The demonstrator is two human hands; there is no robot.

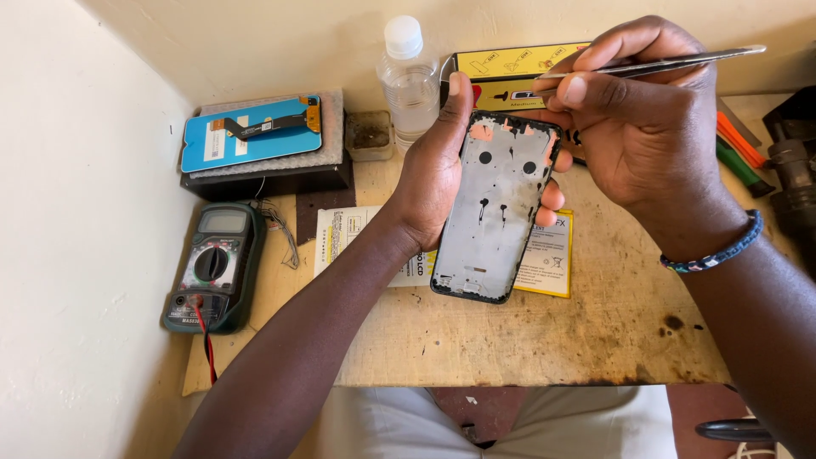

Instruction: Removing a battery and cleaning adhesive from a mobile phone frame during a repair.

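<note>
- Meter [212, 268] lies at the table's left edge, blue screen [252, 129] above it.
- Left hand [438, 166] grips the phone frame [497, 208], tilted above the table [510, 340].
- Bottle [409, 76] stands behind.
- Right hand [642, 127] pinches tweezers [654, 64] over the frame's top.

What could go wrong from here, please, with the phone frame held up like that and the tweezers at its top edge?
The tweezers in the right hand could slip and scratch the phone frame or jab the left hand, whose thumb lies close by. The frame is held above the table, so a loosened grip might drop it. The water bottle behind could tip onto the parts.
</note>
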